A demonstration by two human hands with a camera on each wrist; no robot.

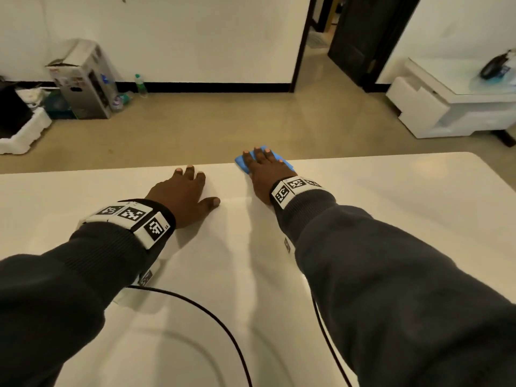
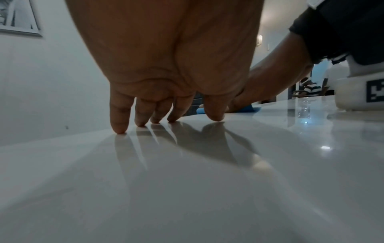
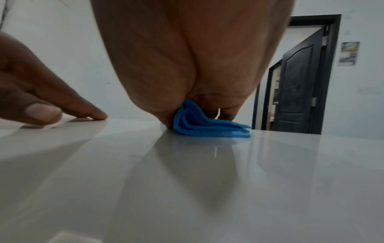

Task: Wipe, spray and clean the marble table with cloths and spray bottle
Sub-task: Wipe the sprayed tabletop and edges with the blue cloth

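From the head view, the right hand [image 1: 264, 171] lies flat, fingers straight, on a folded blue cloth [image 1: 279, 159] at the far edge of the white bench [image 1: 391, 196]. The cloth shows ahead of and on both sides of the fingers, its front corner reaching the bench rim. This grip presses down with a released, flat palm and does not clench the cloth. The left hand [image 1: 185, 195] sits just beside it, to its left and slightly nearer the body, fingers spread with the thumb stretched toward the right hand; its grip is released and holds nothing. Both wrists wear bands with black-and-white markers, and a black cable [image 1: 212, 317] trails across the bench behind the left wrist.

From the left wrist view, the fingertips [image 2: 120, 126] of the left hand stand on the glossy surface, palm arched above it. Past the thumb, the right hand [image 2: 270, 85] lies on a sliver of blue cloth [image 2: 249, 108].

From the right wrist view, the cloth [image 3: 207, 128] lies in layered folds beneath the heel of the right hand [image 3: 187, 57], its loose edges fanning out to the right. The left hand [image 3: 45, 98] touches the bench off to the left. A dark door [image 3: 299, 85] stands open beyond.
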